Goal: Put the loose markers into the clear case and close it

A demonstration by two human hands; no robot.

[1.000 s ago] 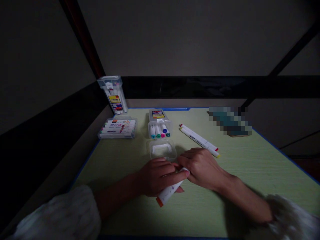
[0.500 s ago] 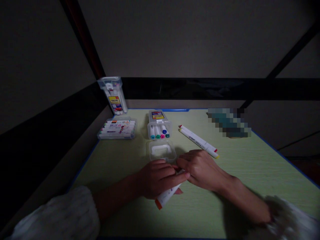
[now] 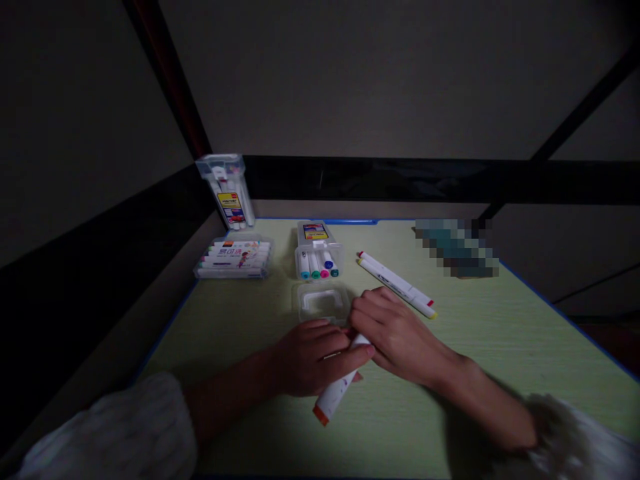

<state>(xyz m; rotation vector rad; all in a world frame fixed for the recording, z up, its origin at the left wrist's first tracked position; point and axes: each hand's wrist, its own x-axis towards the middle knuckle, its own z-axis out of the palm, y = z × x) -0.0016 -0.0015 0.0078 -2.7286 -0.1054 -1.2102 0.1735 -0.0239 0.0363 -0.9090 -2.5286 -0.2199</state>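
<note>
The white marker [image 3: 336, 395], orange-capped at its near end, lay slanted above the table, clasped in the left hand [image 3: 310, 357]; the right hand [image 3: 395, 333] was closed over its far end, which was hidden, so whether a cap was on or off there could not be told. Judged from this, handling of that marker was under way and not finished. Just beyond the hands lay a clear lid [image 3: 321, 302], and behind it an open marker case [image 3: 319, 250] with four markers inside and room to spare. Two loose markers [image 3: 397, 285] lay to the right, apart from the case. Two further cases [image 3: 233, 259], one flat and one upright, stood at the far left. The table [image 3: 500, 347] was pale green with a blue edge; the room was dim, with dark bars against plain walls.
</note>
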